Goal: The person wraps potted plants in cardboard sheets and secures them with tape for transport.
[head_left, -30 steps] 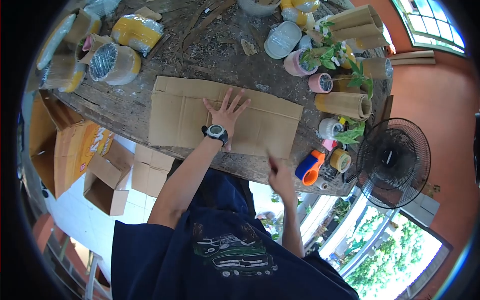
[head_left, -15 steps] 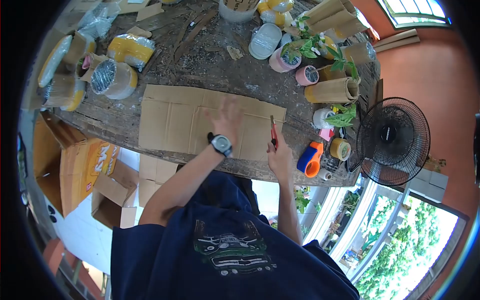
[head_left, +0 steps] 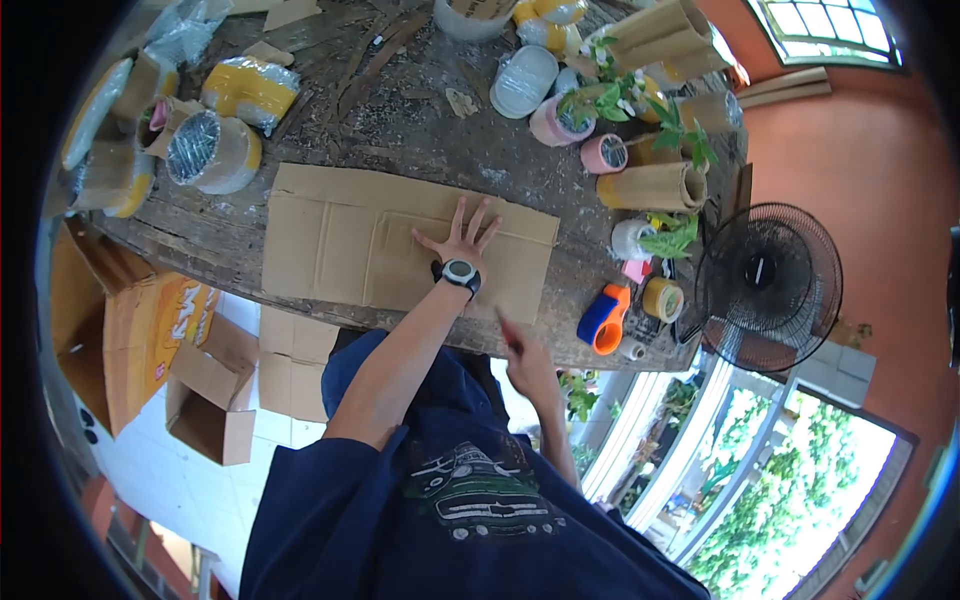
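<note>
A creased flat sheet of brown cardboard (head_left: 345,240) lies on the worn wooden table. My left hand (head_left: 463,240), with a watch on its wrist, rests on the sheet with fingers spread and nothing held. Near the table's front edge, my right hand (head_left: 530,368) is closed around a red cutter (head_left: 512,337), blurred by motion. The cutter's tip points toward the sheet's lower right edge; whether it touches cannot be made out.
An orange and blue tape dispenser (head_left: 604,320) and a tape roll (head_left: 662,299) sit right of the sheet. Wrapped pots and cardboard tubes (head_left: 652,188) stand beyond. A black fan (head_left: 768,285) is at the right, open boxes (head_left: 212,390) below left.
My left hand has settled flat on the cardboard with fingers spread wider. My right hand has moved down and left with the cutter, toward the table's front edge. The whole view has shifted slightly.
</note>
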A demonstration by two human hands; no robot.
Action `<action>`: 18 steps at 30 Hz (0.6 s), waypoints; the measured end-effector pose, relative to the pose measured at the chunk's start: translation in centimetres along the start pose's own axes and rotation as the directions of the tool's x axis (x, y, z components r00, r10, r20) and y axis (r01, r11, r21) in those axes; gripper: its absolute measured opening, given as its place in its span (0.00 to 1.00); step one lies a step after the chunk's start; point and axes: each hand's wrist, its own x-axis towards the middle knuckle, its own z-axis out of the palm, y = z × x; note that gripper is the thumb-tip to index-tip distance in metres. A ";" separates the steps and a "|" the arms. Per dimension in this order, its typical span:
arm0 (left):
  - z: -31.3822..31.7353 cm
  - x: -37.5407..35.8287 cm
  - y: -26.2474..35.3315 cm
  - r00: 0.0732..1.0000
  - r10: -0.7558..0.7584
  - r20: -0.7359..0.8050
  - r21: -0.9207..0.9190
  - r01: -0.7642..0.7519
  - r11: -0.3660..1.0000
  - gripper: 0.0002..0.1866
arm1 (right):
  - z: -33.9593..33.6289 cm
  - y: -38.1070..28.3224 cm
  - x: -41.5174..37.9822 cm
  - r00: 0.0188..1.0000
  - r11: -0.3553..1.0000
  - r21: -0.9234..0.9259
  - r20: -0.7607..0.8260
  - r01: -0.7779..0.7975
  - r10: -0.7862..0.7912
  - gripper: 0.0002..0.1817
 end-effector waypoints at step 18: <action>0.1 -0.6 0.3 1.000 0.005 0.009 -0.009 -0.005 1.000 0.78 | -2.9 1.2 3.6 0.988 0.991 -0.050 0.092 0.128 -0.123 0.29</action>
